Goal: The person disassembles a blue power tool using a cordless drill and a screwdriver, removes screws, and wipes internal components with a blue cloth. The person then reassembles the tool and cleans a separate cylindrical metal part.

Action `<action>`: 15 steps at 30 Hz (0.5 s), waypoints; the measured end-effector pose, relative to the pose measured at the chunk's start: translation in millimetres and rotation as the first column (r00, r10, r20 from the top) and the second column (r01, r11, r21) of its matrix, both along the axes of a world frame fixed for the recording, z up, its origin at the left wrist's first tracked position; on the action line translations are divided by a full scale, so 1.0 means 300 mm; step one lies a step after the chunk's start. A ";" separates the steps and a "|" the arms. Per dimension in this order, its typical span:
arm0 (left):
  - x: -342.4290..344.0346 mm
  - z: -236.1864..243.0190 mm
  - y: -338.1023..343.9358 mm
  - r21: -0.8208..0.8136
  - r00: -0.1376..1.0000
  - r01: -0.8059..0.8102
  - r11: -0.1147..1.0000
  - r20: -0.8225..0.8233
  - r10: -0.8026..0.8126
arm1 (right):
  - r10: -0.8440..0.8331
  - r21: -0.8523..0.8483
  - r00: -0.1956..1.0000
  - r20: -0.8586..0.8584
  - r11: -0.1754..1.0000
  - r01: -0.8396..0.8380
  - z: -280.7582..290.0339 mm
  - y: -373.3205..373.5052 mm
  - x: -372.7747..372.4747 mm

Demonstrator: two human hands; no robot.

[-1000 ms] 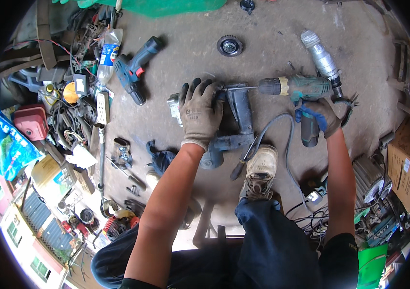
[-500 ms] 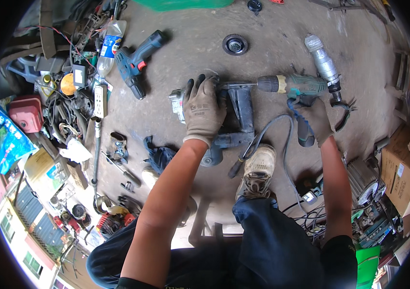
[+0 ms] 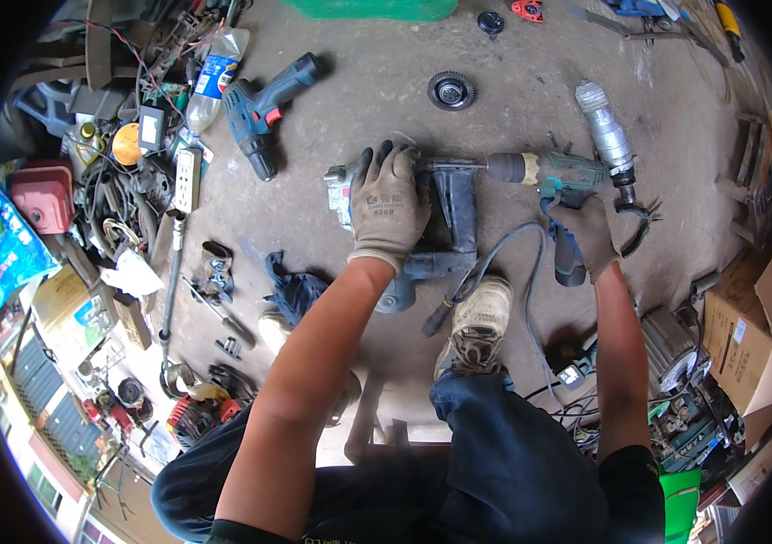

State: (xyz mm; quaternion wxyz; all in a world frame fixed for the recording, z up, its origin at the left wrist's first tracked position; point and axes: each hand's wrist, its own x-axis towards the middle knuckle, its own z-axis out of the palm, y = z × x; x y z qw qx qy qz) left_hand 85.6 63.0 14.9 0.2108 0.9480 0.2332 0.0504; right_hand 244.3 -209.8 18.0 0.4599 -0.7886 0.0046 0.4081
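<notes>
Green drill (image 3: 569, 172) in right grip (image 3: 591, 234), left grip (image 3: 390, 207) palm-down.

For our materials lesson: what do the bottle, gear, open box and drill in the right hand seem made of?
Bottle: clear, glossy, probably plastic; see-through.
Gear: probably dark metal, its hub glinting.
Open box: matt brown cardboard, judging by its folded flaps.
Drill: likely scuffed green plastic, judging by its moulded housing.

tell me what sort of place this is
Probably a repair workshop: a blue drill and a loose gear lie on the floor, with a jumble of parts heaped at the left.
</notes>
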 end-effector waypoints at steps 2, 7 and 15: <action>0.000 -0.005 0.002 -0.009 1.000 0.006 1.000 -0.004 -0.006 | 0.000 0.021 1.000 0.008 1.000 0.000 -0.010 -0.008 0.001; -0.002 -0.005 0.003 0.005 1.000 0.007 1.000 -0.012 -0.007 | -0.013 0.009 1.000 0.007 1.000 0.013 -0.029 -0.010 -0.003; 0.000 -0.002 0.005 -0.009 1.000 0.009 1.000 -0.020 -0.009 | -0.045 0.013 0.999 0.011 0.999 0.045 -0.013 0.011 -0.019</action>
